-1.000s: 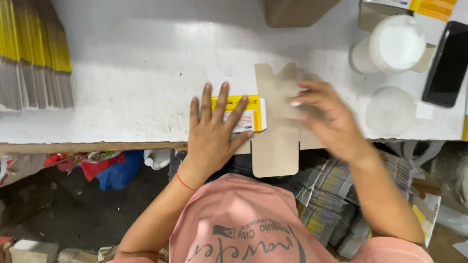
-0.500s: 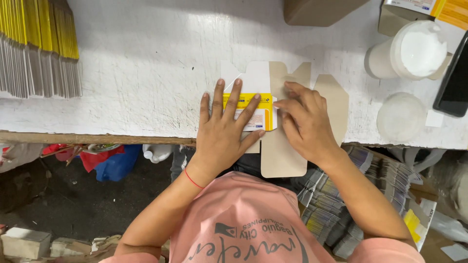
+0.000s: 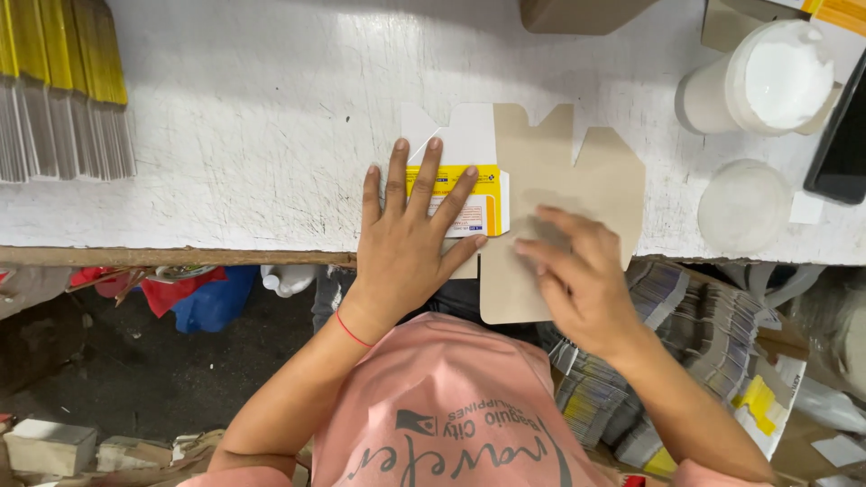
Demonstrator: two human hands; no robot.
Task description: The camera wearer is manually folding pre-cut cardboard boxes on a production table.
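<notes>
A flat die-cut carton blank [image 3: 541, 162] lies at the near edge of the white worktable [image 3: 271, 135], its brown inner side up on the right and a folded yellow-and-white printed panel [image 3: 469, 203] on the left. My left hand [image 3: 410, 230] presses flat on the printed panel, fingers spread. On the brown part rests my right hand [image 3: 577, 275], fingers flat and slightly blurred. The blank's lower flap hangs over the table edge.
A row of stacked flat cartons [image 3: 59, 90] with yellow edges stands at the far left. A white tub of glue [image 3: 767, 77], its round lid [image 3: 744, 206] and a dark phone [image 3: 843, 135] sit at the right. More printed blanks [image 3: 686, 343] pile below the table.
My right hand slid from the fold line beside the printed panel down and to the right over the brown side. The left hand stayed pressed on the panel.
</notes>
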